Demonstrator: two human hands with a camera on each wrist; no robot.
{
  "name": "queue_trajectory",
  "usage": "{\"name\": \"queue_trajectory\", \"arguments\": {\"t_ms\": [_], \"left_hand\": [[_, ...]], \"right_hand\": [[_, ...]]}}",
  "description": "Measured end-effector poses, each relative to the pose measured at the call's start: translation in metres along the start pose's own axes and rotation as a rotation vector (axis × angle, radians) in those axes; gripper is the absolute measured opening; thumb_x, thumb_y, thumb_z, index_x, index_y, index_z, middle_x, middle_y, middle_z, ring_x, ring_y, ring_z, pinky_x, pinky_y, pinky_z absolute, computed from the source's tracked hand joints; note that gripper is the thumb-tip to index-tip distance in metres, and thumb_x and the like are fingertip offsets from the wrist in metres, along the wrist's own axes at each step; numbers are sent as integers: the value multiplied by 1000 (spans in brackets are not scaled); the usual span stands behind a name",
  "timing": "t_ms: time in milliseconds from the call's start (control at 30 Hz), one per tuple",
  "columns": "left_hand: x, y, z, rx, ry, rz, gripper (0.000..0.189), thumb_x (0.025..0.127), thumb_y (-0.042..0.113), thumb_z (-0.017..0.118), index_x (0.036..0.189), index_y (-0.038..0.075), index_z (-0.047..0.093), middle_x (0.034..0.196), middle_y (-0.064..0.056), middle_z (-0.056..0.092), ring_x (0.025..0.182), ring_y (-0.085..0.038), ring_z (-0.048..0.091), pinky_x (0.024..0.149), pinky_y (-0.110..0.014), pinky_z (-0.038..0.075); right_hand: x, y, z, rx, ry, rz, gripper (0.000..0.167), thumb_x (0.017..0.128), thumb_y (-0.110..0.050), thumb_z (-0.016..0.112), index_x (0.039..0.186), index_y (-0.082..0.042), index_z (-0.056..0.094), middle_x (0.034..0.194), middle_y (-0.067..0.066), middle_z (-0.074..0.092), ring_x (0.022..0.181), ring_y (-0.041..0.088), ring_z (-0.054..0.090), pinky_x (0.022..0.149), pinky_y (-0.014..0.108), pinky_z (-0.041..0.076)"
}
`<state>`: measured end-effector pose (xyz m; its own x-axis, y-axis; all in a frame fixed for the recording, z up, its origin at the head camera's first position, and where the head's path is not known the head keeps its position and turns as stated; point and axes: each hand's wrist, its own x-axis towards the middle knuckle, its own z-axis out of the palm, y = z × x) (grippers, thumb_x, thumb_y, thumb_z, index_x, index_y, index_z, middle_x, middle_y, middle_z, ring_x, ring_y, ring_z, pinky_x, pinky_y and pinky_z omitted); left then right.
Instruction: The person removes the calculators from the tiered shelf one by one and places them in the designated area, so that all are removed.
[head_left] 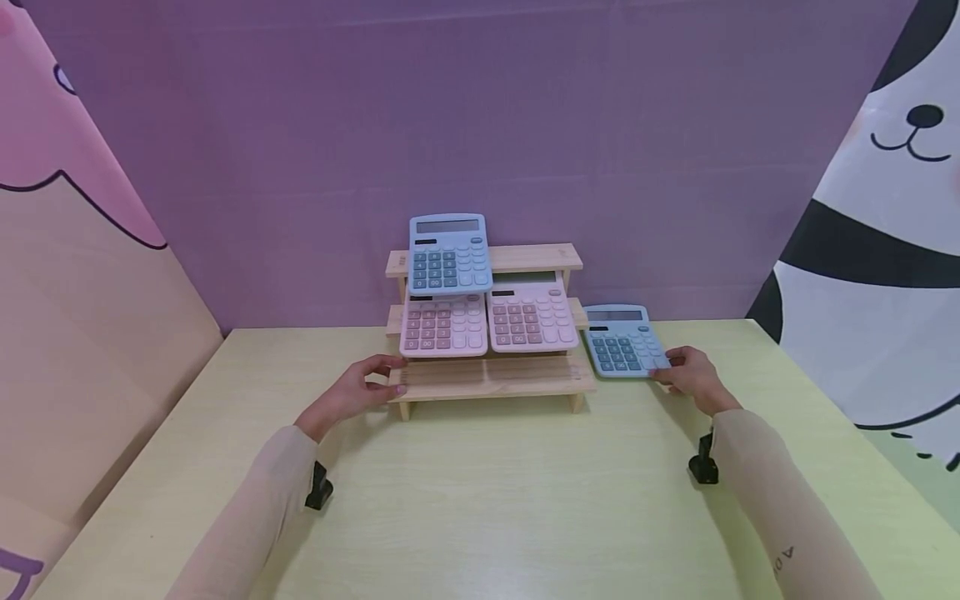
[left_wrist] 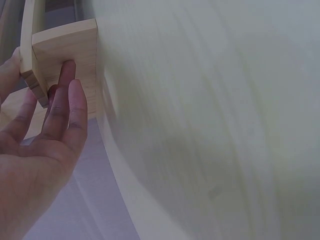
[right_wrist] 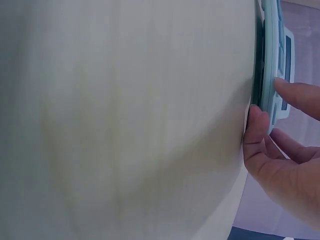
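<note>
A three-step wooden rack [head_left: 491, 385] stands at the back of the table. My left hand [head_left: 358, 390] grips the left end of its lowest shelf, thumb above and fingers below, beside the shelf's leg [left_wrist: 80, 50]. To the right of the rack, a blue calculator [head_left: 621, 343] lies face up on the table. Its near right corner is pinched by my right hand [head_left: 696, 382]; in the right wrist view the thumb is on the keypad side of the calculator [right_wrist: 269, 65]. Another blue calculator [head_left: 450, 250] leans on the top shelf, at the left.
On the middle shelf, two pink calculators sit side by side, the left one [head_left: 442, 327] partly hidden by the blue one above and the right one [head_left: 534, 317] beside it. A purple backdrop [head_left: 600, 150] rises behind the table [head_left: 495, 500].
</note>
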<state>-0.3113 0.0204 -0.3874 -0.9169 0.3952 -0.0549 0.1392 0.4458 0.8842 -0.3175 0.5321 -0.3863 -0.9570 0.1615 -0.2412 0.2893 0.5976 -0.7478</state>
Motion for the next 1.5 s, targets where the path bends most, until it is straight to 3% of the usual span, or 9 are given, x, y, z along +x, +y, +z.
{"name": "queue_trajectory", "arguments": {"t_ms": [200,433,767,1233,1500], "left_hand": [[-1,2,1,-22,7,-26,53,86,20,64,133,8,43,123,-15,42,96,-26,56,79,-33,54],[-1,2,1,-17,1,-8,53,86,20,63,133,6,43,125,-17,42,96,-26,56,80,-34,54],[-1,3,1,-24,7,-23,52,86,20,64,132,8,44,123,-17,42,96,-25,56,83,-38,53],[-1,1,1,-16,3,10,51,86,17,63,132,5,44,122,-19,42,91,-23,57,82,-40,53],[0,-1,0,-3,10,-11,52,86,22,64,132,8,44,125,-17,42,98,-27,55,82,-34,53]], "right_hand": [[3,1,-1,4,-20,0,71,87,-19,60,136,12,19,134,29,30,109,34,45,85,31,47],[4,3,-2,-2,-35,-5,72,87,-21,60,136,11,19,136,30,27,111,37,41,94,39,45],[0,0,-1,-23,-3,12,68,86,-18,61,134,10,23,128,28,35,100,31,48,77,28,45],[1,1,1,-28,-16,5,67,87,-14,58,135,13,20,130,29,31,104,32,42,79,25,45],[-3,-3,-2,-35,-31,-6,68,87,-14,58,135,13,18,131,31,30,103,32,43,75,23,47]]}}
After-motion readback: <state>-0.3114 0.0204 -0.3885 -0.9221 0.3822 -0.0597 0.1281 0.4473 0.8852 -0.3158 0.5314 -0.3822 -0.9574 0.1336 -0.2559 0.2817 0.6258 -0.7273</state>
